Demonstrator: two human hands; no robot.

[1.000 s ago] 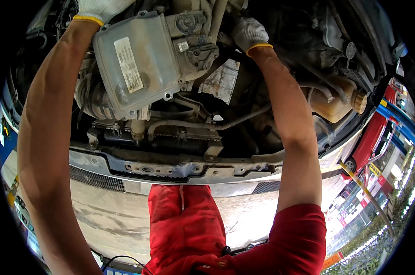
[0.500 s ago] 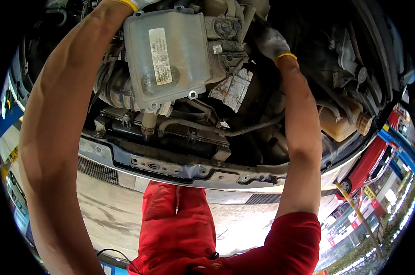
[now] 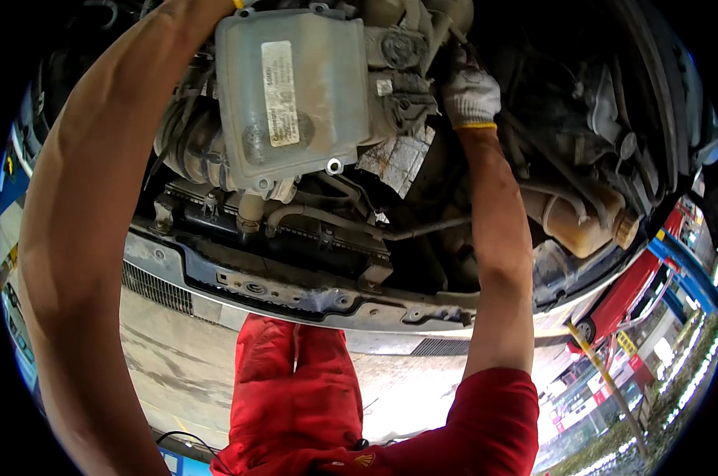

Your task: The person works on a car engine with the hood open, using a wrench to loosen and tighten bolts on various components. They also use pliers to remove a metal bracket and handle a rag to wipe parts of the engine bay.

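I lean over an open engine bay with both arms stretched far in. My right hand (image 3: 472, 94), in a whitish knitted glove with a yellow cuff, is closed beside the hoses right of the engine module. A thin dark rod or hose end (image 3: 459, 33) shows just above its fingers; what they grip is hidden. Of my left hand (image 3: 245, 4) only the glove's yellow cuff edge shows at the top, behind the module, and its fingers are out of sight. Between my arms lies a dusty grey box-shaped cover (image 3: 327, 87) with a white label.
A ribbed air hose (image 3: 196, 147) runs left of the cover. In front lie a thin curved pipe (image 3: 327, 218) and the metal front crossmember (image 3: 295, 297). At right sits a yellowed fluid tank (image 3: 577, 226) with a cap. A red car (image 3: 621, 289) stands beyond, near a blue lift post.
My right hand has shifted a little left and turned, so its back and curled fingers show more. The left hand has slipped further past the top edge. The whole view has moved slightly.
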